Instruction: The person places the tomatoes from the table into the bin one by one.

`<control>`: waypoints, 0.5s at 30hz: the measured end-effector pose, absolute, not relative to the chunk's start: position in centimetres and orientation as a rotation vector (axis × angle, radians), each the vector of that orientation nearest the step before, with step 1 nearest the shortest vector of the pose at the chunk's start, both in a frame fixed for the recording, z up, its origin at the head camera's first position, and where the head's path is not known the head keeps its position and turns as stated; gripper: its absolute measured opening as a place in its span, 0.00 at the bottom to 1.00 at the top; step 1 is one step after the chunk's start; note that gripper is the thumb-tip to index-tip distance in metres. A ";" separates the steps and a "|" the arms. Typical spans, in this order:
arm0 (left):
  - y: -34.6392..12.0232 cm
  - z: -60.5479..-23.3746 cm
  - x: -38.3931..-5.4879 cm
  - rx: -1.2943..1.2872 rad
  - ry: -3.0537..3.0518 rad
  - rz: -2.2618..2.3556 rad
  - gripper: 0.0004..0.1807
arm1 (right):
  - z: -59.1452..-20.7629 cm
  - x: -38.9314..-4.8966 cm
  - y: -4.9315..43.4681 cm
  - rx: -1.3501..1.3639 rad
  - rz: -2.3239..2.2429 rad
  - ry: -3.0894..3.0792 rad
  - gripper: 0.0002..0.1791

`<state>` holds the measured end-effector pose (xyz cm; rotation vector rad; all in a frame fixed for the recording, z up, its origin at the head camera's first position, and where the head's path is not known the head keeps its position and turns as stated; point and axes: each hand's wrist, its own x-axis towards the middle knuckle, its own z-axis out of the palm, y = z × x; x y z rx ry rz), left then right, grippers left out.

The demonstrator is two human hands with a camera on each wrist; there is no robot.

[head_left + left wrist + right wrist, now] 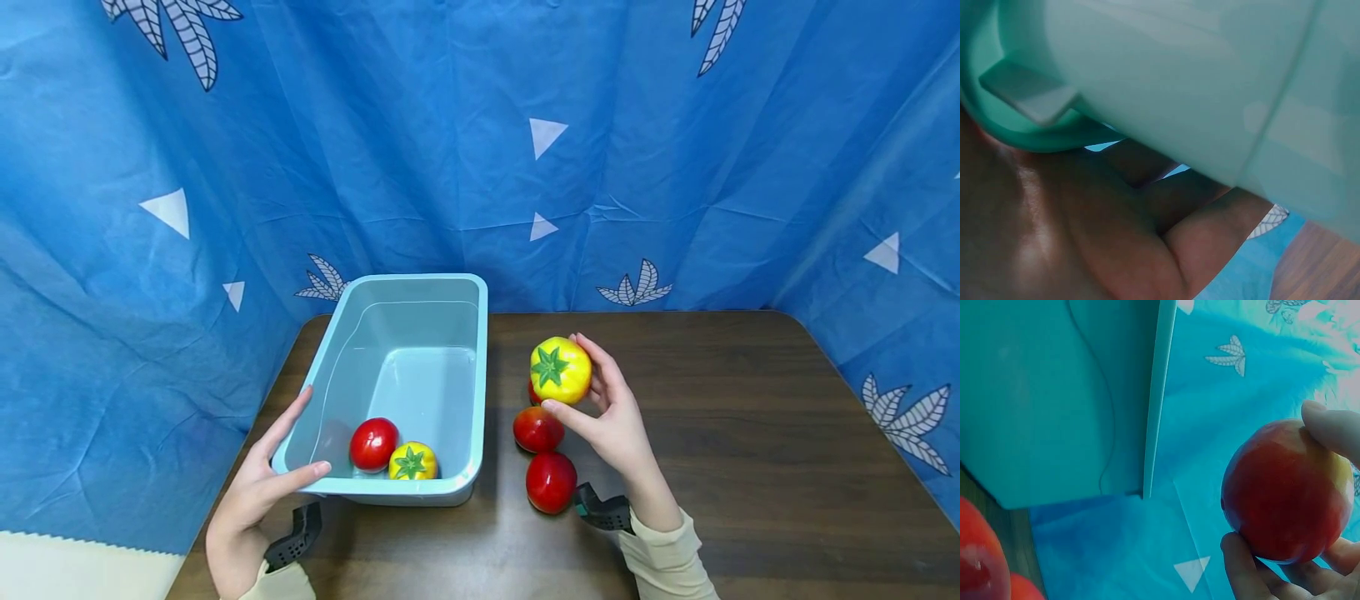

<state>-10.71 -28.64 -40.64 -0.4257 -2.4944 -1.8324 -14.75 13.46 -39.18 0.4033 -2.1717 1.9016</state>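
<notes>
My right hand (613,417) pinches a toy tomato (567,371) between thumb and fingers, raised over the table. Its yellow top with a green star-shaped leaf faces up; the right wrist view shows a red underside on this tomato (1285,494). At the left, my left hand (251,492) grips the front left corner of a light blue plastic bin (482,375), thumb over the rim. In the left wrist view, its fingers (1210,219) lie against the bin's outer wall. Inside the bin, a red tomato (373,444) sits beside a yellow-topped one (412,462).
Between bin and right hand, red tomatoes stand in a row on the dark wooden table (750,433): a near one (551,483), a middle one (538,429), and a far one (533,393) mostly hidden behind the held tomato. A blue patterned cloth (420,150) hangs around the table.
</notes>
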 end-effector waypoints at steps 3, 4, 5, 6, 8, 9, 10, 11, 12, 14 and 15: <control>-28.7 -40.6 -10.7 -0.422 -2.499 -1.825 0.48 | -39.1 -14.6 13.0 0.419 1.919 -2.167 0.45; -28.7 -40.6 -10.7 -0.419 -2.501 -1.822 0.48 | -39.1 -14.6 12.8 0.422 1.926 -2.166 0.45; -28.7 -40.6 -10.7 -0.416 -2.503 -1.819 0.48 | -39.1 -14.6 12.6 0.426 1.933 -2.165 0.45; -28.7 -40.6 -10.7 -0.415 -2.504 -1.819 0.48 | -39.0 -14.5 12.4 0.433 1.942 -2.163 0.45; -28.7 -40.6 -10.7 -0.413 -2.505 -1.820 0.47 | -39.0 -14.4 12.0 0.448 1.956 -2.164 0.45; -28.7 -40.6 -10.7 -0.412 -2.505 -1.819 0.47 | -38.9 -14.4 11.8 0.458 1.965 -2.161 0.45; -28.7 -40.6 -10.7 -0.413 -2.504 -1.820 0.47 | -38.9 -14.3 11.6 0.464 1.973 -2.161 0.45; -28.7 -40.6 -10.7 -0.419 -2.500 -1.823 0.47 | -38.8 -14.3 11.5 0.476 1.981 -2.158 0.45; -28.6 -40.6 -10.7 -0.424 -2.498 -1.825 0.47 | -38.8 -14.3 11.3 0.486 1.985 -2.156 0.45; -28.6 -40.6 -10.7 -0.428 -2.495 -1.822 0.47 | -38.7 -14.2 11.1 0.500 1.995 -2.153 0.46; -28.6 -40.6 -10.7 -0.430 -2.494 -1.823 0.47 | -38.7 -14.1 10.9 0.506 1.997 -2.154 0.46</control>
